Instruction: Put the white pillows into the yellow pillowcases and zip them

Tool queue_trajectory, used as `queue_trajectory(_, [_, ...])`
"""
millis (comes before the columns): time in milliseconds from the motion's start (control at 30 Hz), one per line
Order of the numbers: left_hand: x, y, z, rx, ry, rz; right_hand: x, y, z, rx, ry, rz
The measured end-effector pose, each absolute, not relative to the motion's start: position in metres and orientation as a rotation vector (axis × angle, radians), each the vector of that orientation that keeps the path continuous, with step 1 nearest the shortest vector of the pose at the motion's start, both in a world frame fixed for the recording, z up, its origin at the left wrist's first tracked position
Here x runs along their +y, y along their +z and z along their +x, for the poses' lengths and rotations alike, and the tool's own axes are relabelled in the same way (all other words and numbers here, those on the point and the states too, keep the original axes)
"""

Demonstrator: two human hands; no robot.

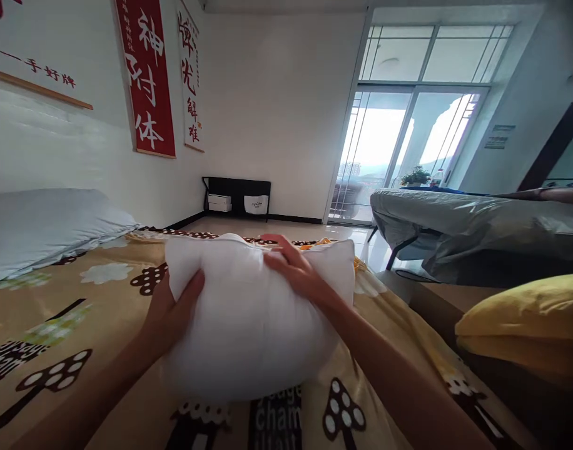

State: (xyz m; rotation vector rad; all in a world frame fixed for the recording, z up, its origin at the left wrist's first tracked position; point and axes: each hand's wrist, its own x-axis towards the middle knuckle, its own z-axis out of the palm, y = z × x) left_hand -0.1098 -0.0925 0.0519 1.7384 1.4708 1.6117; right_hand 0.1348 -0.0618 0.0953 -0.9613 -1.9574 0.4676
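A plump white pillow (253,331) stands in front of me above the patterned bedspread (112,325). My left hand (174,306) grips its left side, the thumb pressed on the near face and the other fingers hidden behind it. At the top edge, right of the middle, my right hand (291,265) is closed on the pillow, its fingers reaching over the rim. The pillow's upper corners stick up on both sides of my hands.
A light pillow (52,219) lies at the left by the wall. To the right are a yellow cushion (525,312) and a plastic-covered table (455,212). A low black shelf (237,187) stands at the far wall, and sliding glass doors (408,137) are at the back right.
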Motion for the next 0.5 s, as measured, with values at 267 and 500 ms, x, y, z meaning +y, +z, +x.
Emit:
queue_trajectory(267, [-0.113, 0.064, -0.083, 1.703, 1.291, 2.179, -0.092, 0.090, 0.126, -2.168, -0.213, -1.299])
queue_trajectory(500, [-0.088, 0.088, -0.039, 1.687, 0.772, 2.522, -0.114, 0.052, 0.116, -2.256, -0.168, -1.461])
